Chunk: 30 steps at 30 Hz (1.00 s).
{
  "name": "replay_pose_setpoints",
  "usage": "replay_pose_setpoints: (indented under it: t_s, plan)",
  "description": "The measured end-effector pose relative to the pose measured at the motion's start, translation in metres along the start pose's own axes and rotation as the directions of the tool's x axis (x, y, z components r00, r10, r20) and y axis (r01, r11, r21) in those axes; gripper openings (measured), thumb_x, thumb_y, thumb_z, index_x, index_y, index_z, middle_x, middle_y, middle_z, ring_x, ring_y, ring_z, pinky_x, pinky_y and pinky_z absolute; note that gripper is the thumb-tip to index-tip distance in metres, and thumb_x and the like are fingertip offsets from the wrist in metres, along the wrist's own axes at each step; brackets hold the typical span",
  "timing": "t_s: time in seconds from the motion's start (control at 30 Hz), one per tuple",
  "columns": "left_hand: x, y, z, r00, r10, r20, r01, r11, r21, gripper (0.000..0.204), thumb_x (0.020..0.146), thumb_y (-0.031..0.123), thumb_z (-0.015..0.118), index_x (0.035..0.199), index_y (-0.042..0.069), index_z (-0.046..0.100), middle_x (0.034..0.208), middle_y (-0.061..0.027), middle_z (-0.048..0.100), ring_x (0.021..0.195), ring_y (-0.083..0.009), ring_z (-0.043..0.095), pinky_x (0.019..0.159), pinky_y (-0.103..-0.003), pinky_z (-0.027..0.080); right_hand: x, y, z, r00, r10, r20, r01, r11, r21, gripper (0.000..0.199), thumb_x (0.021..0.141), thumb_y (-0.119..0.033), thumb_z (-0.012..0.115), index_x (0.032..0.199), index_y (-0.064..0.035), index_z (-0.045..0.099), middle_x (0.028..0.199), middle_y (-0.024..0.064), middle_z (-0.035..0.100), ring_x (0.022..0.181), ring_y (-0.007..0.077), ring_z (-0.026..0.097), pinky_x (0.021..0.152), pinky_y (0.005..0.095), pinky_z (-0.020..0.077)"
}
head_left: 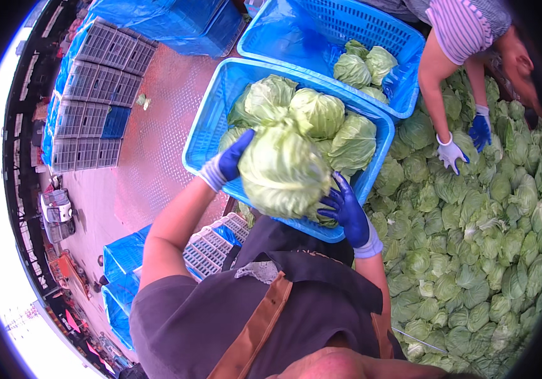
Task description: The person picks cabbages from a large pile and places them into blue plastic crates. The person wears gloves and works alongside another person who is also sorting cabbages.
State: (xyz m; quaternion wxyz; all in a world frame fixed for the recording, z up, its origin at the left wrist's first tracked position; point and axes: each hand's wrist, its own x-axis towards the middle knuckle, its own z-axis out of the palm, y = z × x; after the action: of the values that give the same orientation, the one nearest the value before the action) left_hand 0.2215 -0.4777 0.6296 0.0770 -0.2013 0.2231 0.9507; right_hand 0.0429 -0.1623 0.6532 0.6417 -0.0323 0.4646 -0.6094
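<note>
A large pale green cabbage (283,169) is between my two hands, above a blue plastic crate (196,129). My left hand (236,155), in a blue-palmed glove with a white cuff, presses on its left side. On its lower right side, my right hand (345,205) wears the same kind of glove, its fingers spread against the leaves. Several more cabbages (318,112) fill the crate beneath, partly hidden by the held one. The held cabbage looks slightly blurred.
Beyond stands a second blue crate (283,38) with a few cabbages. A big heap of cabbages (467,252) covers the right side, where a co-worker's gloved hands (453,153) reach in. Stacked white crates (97,88) stand left on the metal floor (163,107); a vehicle (57,207) is farther off.
</note>
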Motion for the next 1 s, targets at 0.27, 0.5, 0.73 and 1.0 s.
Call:
replay_pose_setpoints:
  t_s: [0.27,0.5,0.73,1.0]
  plan:
    - [-0.055,0.119,-0.044,0.954,0.149,-0.259,0.105,0.644,0.757,0.072,0.099,0.044,0.063,0.151,-0.002,0.044,0.144,-0.0108,0.058,0.129,-0.0204,0.057,0.114,-0.038,0.041,0.094,0.027,0.056,0.807,-0.572,0.145,0.284,0.161,-0.945,0.068,0.090,-0.033,0.071,0.145,-0.0006,0.048,0.144,0.0298,0.051,0.132,0.0479,0.049,0.112,0.0522,0.0396]
    - [0.009,0.003,-0.192,0.771,0.446,-0.455,0.336,0.322,0.885,0.068,0.097,0.061,0.050,0.131,0.004,0.066,0.130,-0.0222,0.066,0.126,-0.0363,0.061,0.105,-0.040,0.045,0.180,0.106,0.077,0.863,-0.433,0.260,0.184,-0.209,-0.960,0.076,0.091,-0.052,0.064,0.149,-0.0077,0.047,0.154,0.0297,0.040,0.141,0.0501,0.038,0.117,0.0622,0.0266]
    - [0.015,0.006,-0.139,0.475,0.558,-0.681,0.479,0.485,0.732,0.050,0.099,0.042,0.044,0.112,0.003,0.072,0.113,-0.0236,0.071,0.108,-0.0432,0.065,0.095,-0.044,0.049,0.208,0.121,0.088,0.896,-0.323,0.307,0.200,-0.324,-0.925,0.076,0.090,-0.046,0.065,0.151,-0.0071,0.044,0.157,0.0326,0.033,0.140,0.0503,0.037,0.117,0.0631,0.0257]
    - [0.008,-0.043,-0.192,0.381,0.760,-0.527,0.371,0.397,0.840,0.037,0.095,0.026,0.047,0.113,0.005,0.072,0.114,-0.0214,0.071,0.110,-0.0408,0.065,0.097,-0.046,0.049,0.214,0.155,0.087,0.949,-0.186,0.254,0.170,-0.375,-0.911,0.075,0.097,-0.055,0.054,0.155,-0.0103,0.040,0.156,0.0360,0.030,0.143,0.0552,0.031,0.118,0.0657,0.0219]
